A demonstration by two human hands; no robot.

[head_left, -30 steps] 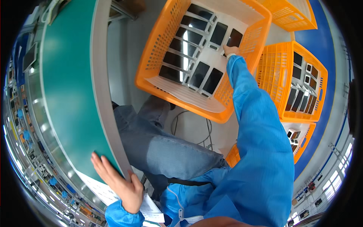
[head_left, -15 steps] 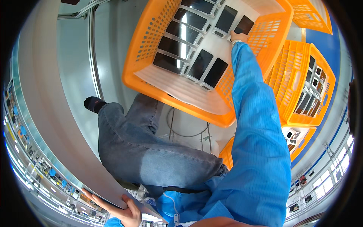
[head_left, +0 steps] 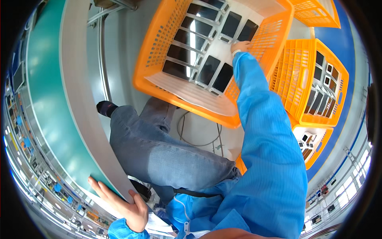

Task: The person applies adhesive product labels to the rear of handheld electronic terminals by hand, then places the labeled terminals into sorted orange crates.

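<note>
A large orange plastic basket (head_left: 186,107), lined with white sheet, stands before me and holds rows of flat black-screened panels with white ends. My right hand (head_left: 241,46) reaches into it at the far right. Its fingers are closed at the near end of one black-screened panel (head_left: 247,31), which lies beside a similar panel (head_left: 231,24); the hand hides that end. Two more panels, including this one (head_left: 223,77), lie nearer me. At lower left, my left hand (head_left: 126,205) rests on the edge of a green-topped table (head_left: 47,91), fingers stretched over the top and nothing held.
More orange baskets stand to the right; one (head_left: 294,79) holds panels and small white-framed parts, and a lower one (head_left: 318,149) holds small pieces. A metal table leg (head_left: 104,59) rises beyond my legs (head_left: 159,155). A metal ring (head_left: 199,141) shows below the basket.
The panel at my right hand has straightened to line up with its neighbour. My view has shifted, showing more of the green tabletop. The left hand stays on the table edge.
</note>
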